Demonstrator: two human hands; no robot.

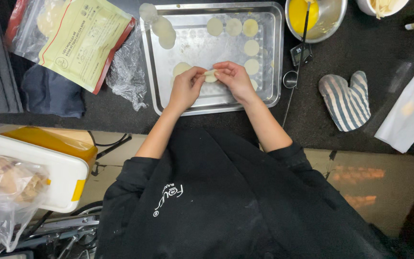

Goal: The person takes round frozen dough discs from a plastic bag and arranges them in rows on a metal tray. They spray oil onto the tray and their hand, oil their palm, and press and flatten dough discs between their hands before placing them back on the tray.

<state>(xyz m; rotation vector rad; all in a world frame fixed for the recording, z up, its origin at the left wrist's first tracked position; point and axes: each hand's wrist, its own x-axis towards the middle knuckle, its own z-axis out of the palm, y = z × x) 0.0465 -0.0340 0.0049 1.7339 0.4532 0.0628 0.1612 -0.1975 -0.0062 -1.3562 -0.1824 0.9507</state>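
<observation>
Closest in, the left hand (pixel 184 88) and the right hand (pixel 235 79) meet over the front part of a shiny metal baking tray (pixel 274 57) on the dark bench (pixel 312 124), and each grip is pinching one small folded dough round (pixel 210 75) held between the fingertips. Just past the hands, more flat dough circles (pixel 251 47) lie on the tray, and a striped oven mitt (pixel 346 100) sits to the right. Farthest away, a metal bowl of yellow egg wash (pixel 303 12) stands by the tray's corner.
</observation>
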